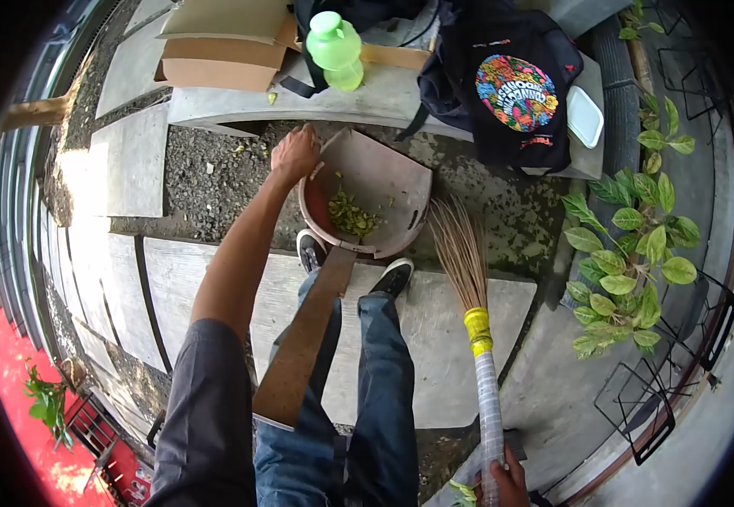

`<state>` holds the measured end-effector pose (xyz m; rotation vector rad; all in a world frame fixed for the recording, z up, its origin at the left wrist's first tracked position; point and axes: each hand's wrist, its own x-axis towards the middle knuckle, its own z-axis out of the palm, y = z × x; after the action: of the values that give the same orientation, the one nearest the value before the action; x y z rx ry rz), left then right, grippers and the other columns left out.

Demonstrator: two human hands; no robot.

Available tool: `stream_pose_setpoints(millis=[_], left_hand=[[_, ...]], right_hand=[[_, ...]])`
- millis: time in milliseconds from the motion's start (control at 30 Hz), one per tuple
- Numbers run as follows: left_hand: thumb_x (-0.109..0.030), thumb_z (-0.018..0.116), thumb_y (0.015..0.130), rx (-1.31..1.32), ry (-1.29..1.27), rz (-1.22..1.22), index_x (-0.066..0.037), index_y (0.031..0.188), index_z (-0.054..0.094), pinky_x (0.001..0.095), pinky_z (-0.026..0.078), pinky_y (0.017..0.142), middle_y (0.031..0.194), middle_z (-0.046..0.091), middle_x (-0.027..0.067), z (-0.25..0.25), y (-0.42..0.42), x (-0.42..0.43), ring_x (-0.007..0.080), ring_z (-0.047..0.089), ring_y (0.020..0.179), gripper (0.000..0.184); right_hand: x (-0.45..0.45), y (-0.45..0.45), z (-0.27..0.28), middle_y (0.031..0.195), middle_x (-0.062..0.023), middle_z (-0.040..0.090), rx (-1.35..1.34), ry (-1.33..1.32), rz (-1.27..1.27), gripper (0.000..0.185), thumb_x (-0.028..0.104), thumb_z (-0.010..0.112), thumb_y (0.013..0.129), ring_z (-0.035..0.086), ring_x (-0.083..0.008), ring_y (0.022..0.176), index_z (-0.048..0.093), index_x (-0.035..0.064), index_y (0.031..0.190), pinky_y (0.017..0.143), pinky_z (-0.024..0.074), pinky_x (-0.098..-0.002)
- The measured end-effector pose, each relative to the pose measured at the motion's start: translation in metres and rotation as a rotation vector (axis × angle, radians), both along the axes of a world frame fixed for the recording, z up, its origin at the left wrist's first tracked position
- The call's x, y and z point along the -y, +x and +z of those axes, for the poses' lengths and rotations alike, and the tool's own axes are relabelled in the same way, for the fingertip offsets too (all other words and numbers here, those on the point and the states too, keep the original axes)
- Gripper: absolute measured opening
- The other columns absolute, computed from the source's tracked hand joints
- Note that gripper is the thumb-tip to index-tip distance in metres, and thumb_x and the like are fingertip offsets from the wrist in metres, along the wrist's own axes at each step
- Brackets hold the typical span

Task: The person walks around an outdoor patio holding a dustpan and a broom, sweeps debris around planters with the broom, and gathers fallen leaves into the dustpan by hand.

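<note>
A faded pink dustpan (401, 169) lies on the ground ahead of my shoes, with a long brown wooden handle (308, 338) running back between my legs. Inside it is a heap of yellow-green leaves (354, 217). My left hand (296, 154) is at the dustpan's left rim, fingers bunched together; whatever they pinch, if anything, cannot be made out. Low on the right, my right hand (509, 483) grips the wrapped handle of a stick broom (485, 380). Its bristles fan out beside the dustpan's right edge.
Ahead, a concrete bench (240, 106) carries a cardboard box (219, 63), a green bottle (335, 52), a black printed bag (515, 93) and a white lid (585, 118). Leafy plants (637, 245) and black wire racks (637, 406) line the right side. Concrete slabs (451, 346) lie underfoot.
</note>
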<state>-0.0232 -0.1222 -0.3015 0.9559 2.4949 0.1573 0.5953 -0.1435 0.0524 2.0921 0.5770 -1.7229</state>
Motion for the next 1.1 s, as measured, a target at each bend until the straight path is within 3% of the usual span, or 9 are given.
stream_pose_setpoints(millis=[167, 333, 433, 567, 633, 733, 833, 1033, 1100], left_hand=[[-0.023, 0.056, 0.086, -0.206, 0.084, 0.021, -0.002, 0.129, 0.042, 0.0451, 0.047, 0.095, 0.137, 0.043, 0.0162, 0.005, -0.048, 0.029, 0.0361, 0.048, 0.119, 0.051], [-0.024, 0.059, 0.085, -0.112, 0.078, -0.071, -0.002, 0.147, 0.024, 0.0389, 0.032, 0.113, 0.156, 0.023, 0.0136, -0.005, -0.089, 0.027, 0.0308, 0.029, 0.140, 0.076], [-0.024, 0.058, 0.085, -0.126, 0.078, -0.095, -0.002, 0.149, 0.021, 0.0378, 0.029, 0.115, 0.156, 0.021, 0.0145, -0.012, -0.092, 0.022, 0.0297, 0.024, 0.143, 0.077], [-0.023, 0.054, 0.087, -0.203, 0.096, -0.123, -0.004, 0.149, 0.021, 0.0372, 0.029, 0.115, 0.158, 0.019, 0.0127, -0.026, -0.096, 0.018, 0.0266, 0.023, 0.144, 0.073], [-0.023, 0.052, 0.088, -0.196, 0.087, -0.135, -0.003, 0.149, 0.021, 0.0374, 0.029, 0.115, 0.157, 0.020, 0.0128, -0.031, -0.098, 0.015, 0.0266, 0.021, 0.145, 0.071], [-0.023, 0.052, 0.088, -0.234, 0.079, -0.096, -0.002, 0.149, 0.022, 0.0374, 0.028, 0.115, 0.157, 0.021, 0.0131, -0.036, -0.098, 0.013, 0.0262, 0.020, 0.145, 0.071], [-0.027, 0.055, 0.088, -0.218, 0.033, -0.098, -0.001, 0.149, 0.019, 0.0391, 0.027, 0.116, 0.156, 0.021, 0.0162, -0.030, -0.098, 0.008, 0.0285, 0.021, 0.145, 0.075], [-0.027, 0.054, 0.089, -0.181, 0.149, 0.054, 0.001, 0.148, 0.021, 0.0394, 0.026, 0.116, 0.155, 0.022, 0.0192, -0.039, -0.072, 0.002, 0.0308, 0.019, 0.145, 0.073], [-0.026, 0.051, 0.091, -0.143, 0.317, 0.120, 0.003, 0.146, 0.025, 0.0412, 0.034, 0.111, 0.151, 0.029, 0.0240, -0.044, -0.043, 0.008, 0.0361, 0.036, 0.136, 0.067]], right_hand=[[-0.016, -0.079, 0.029, 0.089, -0.0045, 0.059, 0.195, 0.127, 0.122, 0.038, 0.025, 0.059, 0.095, 0.055, -0.0110, 0.075, 0.055, 0.0044, 0.126, 0.063, 0.0464, -0.0245], [0.001, 0.012, -0.016, 0.088, -0.0056, 0.059, -0.316, 0.137, -0.675, 0.048, 0.022, 0.058, 0.095, 0.055, -0.0118, 0.071, 0.046, 0.0080, 0.139, 0.061, 0.0464, -0.0252], [-0.007, -0.070, 0.017, 0.083, -0.0054, 0.059, 0.209, 0.165, 0.071, 0.049, 0.022, 0.057, 0.096, 0.055, -0.0133, 0.064, 0.042, 0.0126, 0.142, 0.053, 0.0463, -0.0275], [-0.020, -0.102, 0.026, 0.078, -0.0051, 0.058, 0.324, 0.059, 0.086, 0.050, 0.022, 0.055, 0.096, 0.054, -0.0141, 0.057, 0.040, 0.0168, 0.143, 0.045, 0.0446, -0.0285], [-0.020, -0.088, 0.020, 0.077, -0.0046, 0.057, -0.266, -0.113, -0.715, 0.051, 0.021, 0.055, 0.095, 0.054, -0.0137, 0.055, 0.039, 0.0187, 0.144, 0.042, 0.0446, -0.0277], [-0.020, -0.117, 0.025, 0.076, -0.0046, 0.056, 0.200, 0.062, 0.037, 0.053, 0.021, 0.054, 0.095, 0.053, -0.0134, 0.053, 0.037, 0.0195, 0.145, 0.043, 0.0459, -0.0274], [-0.020, -0.148, 0.027, 0.076, -0.0046, 0.057, 0.224, 0.053, 0.121, 0.054, 0.021, 0.053, 0.095, 0.053, -0.0134, 0.053, 0.035, 0.0201, 0.146, 0.044, 0.0467, -0.0274], [-0.014, -0.097, 0.020, 0.076, -0.0048, 0.057, -0.252, -0.059, -0.600, 0.054, 0.020, 0.052, 0.095, 0.053, -0.0134, 0.054, 0.035, 0.0193, 0.146, 0.043, 0.0453, -0.0272], [-0.019, -0.134, 0.023, 0.075, -0.0049, 0.058, 0.210, 0.063, 0.145, 0.053, 0.020, 0.052, 0.094, 0.053, -0.0134, 0.053, 0.037, 0.0184, 0.145, 0.043, 0.0450, -0.0271]])
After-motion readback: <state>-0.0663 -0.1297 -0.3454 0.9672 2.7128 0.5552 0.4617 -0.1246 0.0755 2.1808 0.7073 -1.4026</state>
